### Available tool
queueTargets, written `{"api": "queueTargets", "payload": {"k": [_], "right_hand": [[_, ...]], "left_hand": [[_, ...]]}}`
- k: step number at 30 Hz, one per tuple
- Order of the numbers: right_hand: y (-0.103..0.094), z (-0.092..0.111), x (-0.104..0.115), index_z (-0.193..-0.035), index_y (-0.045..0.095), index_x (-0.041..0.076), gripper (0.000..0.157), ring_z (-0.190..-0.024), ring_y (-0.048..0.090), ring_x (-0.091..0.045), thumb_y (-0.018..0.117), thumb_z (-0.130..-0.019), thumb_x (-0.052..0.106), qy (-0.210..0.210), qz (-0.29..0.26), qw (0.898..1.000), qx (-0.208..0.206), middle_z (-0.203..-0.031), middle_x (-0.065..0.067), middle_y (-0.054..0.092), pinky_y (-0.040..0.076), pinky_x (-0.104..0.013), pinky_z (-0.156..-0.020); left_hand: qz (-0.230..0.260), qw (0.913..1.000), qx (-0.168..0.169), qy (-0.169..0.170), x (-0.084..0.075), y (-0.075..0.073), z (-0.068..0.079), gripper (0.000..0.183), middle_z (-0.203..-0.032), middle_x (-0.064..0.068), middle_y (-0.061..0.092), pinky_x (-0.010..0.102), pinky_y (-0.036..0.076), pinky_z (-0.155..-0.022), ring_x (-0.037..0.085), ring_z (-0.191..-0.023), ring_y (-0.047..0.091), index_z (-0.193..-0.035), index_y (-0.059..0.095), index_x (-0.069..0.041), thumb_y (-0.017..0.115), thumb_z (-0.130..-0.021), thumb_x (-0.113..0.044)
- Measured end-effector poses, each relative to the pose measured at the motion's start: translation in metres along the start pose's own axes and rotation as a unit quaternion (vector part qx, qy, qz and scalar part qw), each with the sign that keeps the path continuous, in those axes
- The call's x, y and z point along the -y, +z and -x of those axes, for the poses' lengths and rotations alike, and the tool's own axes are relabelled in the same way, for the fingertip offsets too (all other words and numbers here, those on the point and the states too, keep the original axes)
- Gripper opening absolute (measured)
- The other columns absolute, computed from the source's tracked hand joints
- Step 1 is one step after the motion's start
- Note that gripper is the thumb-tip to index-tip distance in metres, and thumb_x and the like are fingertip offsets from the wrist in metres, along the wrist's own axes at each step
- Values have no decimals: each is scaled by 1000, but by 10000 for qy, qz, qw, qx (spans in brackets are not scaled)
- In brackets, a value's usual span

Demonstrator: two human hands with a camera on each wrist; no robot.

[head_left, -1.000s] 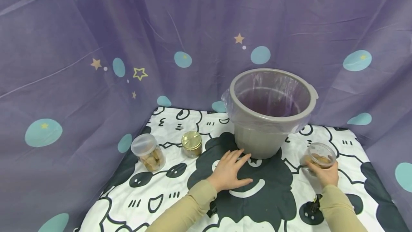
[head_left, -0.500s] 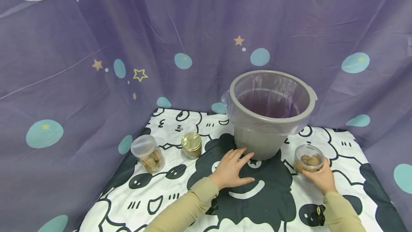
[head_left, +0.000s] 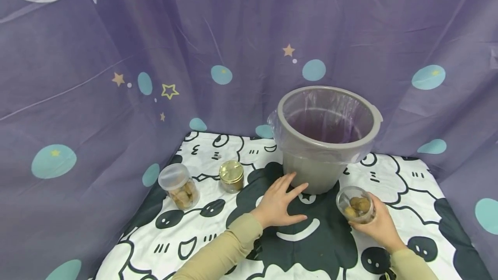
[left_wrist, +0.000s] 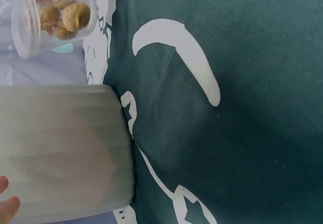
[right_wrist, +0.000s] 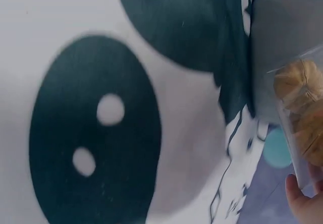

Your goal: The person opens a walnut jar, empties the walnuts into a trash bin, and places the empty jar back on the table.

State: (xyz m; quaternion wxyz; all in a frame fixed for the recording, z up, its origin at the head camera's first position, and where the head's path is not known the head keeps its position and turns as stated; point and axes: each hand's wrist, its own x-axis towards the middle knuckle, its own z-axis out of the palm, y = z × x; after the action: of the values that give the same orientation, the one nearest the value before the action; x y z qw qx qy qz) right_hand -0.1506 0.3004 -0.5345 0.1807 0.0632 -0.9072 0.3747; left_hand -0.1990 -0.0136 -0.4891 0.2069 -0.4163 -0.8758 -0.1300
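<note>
My right hand [head_left: 383, 227] grips a clear plastic jar [head_left: 343, 202] with no lid on it, its mouth tipped toward the bin side. Several walnuts [head_left: 359, 205] lie inside; their wrinkled shells show well in the left wrist view, where the jar [left_wrist: 31, 30] is clear of the cloth. Fingertips [right_wrist: 299, 196] of that hand show under the jar in the right wrist view. My left hand [head_left: 278, 204] has its fingers spread, close in front of a grey bin [head_left: 311, 176] lined with a clear plastic bag [head_left: 359, 152].
A jar with a translucent lid [head_left: 179, 187] holding pale brown pieces stands at the left. Beside it is a smaller jar with a gold lid [head_left: 231, 174]. The black-and-white cartoon cloth [head_left: 210, 228] covers the table; a purple curtain [head_left: 233, 20] hangs behind.
My right hand has carried the jar of walnuts leftward and lifted it, tilting it toward the bin. My left hand has stayed nearly in place.
</note>
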Motion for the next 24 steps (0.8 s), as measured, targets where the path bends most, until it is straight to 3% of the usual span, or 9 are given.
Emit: {"api": "queueTargets", "payload": {"k": [2,5,13,24], "right_hand": [[3,2,7,-125,46,-5,94,-101,47,-20,91,-44,13,-42,141,9999,83,-111,-21,56,38,-43,-86],[9,2,19,-125,46,-4,95,-99,48,-31,91,-44,14,-174,268,9993,177,-112,-21,56,39,-48,-82],[25,-4,44,-124,50,0,94,-101,50,-27,91,-42,19,-644,208,9972,332,-113,-16,58,39,-43,-82],[40,-13,67,-124,50,3,91,-102,50,-27,90,-45,18,-1252,98,9911,443,-114,-13,58,41,-49,-83]], "left_hand": [[60,10000,71,32,-1,-1,0,84,-145,19,34,42,34,-110,30,-134,37,-142,36,-26,64,-72,-63],[87,9999,112,30,-3,-3,0,85,-147,19,32,42,34,-110,32,-135,36,-143,34,-28,65,-72,-63],[282,9990,353,-19,-8,-9,-2,86,-151,19,23,48,33,-110,40,-136,31,-145,29,-31,63,-73,-63],[228,9991,166,302,-11,-10,-8,88,-150,15,28,47,34,-109,36,-136,32,-145,29,-29,64,-72,-63]]}}
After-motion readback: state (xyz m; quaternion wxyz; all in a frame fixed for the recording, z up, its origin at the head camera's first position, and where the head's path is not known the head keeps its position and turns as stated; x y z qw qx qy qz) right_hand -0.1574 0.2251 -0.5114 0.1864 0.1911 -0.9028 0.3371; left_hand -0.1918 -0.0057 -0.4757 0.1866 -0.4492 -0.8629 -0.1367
